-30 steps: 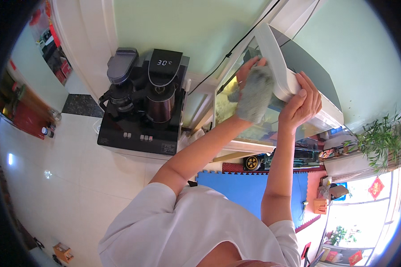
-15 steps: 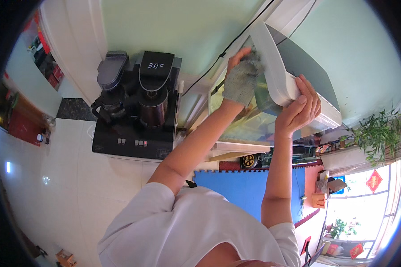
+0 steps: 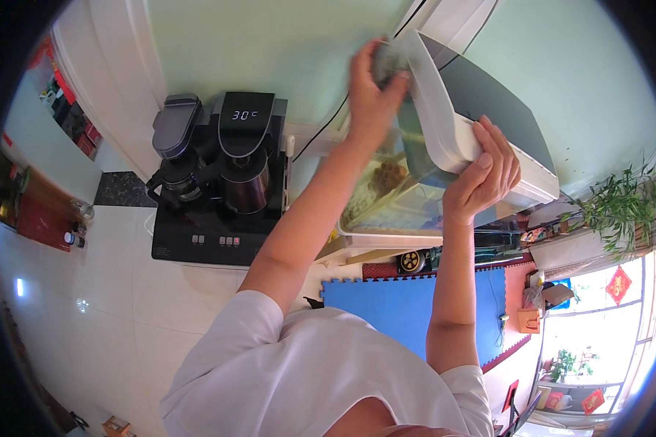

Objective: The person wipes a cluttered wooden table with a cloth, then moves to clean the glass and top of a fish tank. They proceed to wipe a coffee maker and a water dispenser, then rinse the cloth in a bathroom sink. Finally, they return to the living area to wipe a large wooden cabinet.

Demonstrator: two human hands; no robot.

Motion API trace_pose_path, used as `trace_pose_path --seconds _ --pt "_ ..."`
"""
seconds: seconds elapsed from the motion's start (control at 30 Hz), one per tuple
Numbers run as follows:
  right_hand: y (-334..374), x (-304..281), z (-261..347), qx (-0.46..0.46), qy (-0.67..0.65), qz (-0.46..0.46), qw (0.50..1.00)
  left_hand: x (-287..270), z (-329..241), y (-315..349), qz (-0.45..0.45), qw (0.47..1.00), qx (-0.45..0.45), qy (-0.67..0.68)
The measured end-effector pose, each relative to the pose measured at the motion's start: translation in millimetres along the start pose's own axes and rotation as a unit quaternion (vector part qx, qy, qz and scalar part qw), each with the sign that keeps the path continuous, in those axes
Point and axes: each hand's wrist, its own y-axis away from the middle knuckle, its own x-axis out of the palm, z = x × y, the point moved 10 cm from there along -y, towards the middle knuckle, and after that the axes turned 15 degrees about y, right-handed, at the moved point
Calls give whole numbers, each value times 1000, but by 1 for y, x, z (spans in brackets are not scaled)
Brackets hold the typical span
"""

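Left hand (image 3: 372,93) clutches grey cloth (image 3: 390,63); right hand (image 3: 486,173) grips white-rimmed lid (image 3: 488,93), lengthwise upper-left to lower-right.

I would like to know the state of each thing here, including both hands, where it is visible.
Left hand: closed on the cloth
Grey cloth: bunched, somewhat blurred
Right hand: fingers curled over the white hood
White hood: on top of the tank
Glass tank: upright, under the hood
Black appliance: display lit
Dark kettle: upright on the appliance
Blue mat: flat on the floor
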Motion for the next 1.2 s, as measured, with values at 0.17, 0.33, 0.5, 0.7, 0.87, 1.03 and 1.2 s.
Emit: trace_pose_path --seconds 0.17,0.33,0.5,0.7,0.87,1.03,1.2 --pt "-2 0 -3 11 -5 5 1000 39 -8 14 131 985 109 12" --pt "-2 1 3 12 -12 1 1000 -13 82 -8 57 996 19 -60" --pt "1 -1 -4 8 -3 4 1000 -59 108 98 35 980 -130 -146" --pt "-2 -2 -3 3 -2 2 1000 -75 70 175 70 988 -78 -112" --pt "0 -1 1 -3 -6 -10 1000 -64 85 114 87 989 -66 -102" --pt "-1 -1 4 -8 -13 -18 1000 -132 173 138 11 958 -156 -241" --pt "0 -1 0 -4 -11 -17 1000 -151 166 214 3 943 -245 -224"
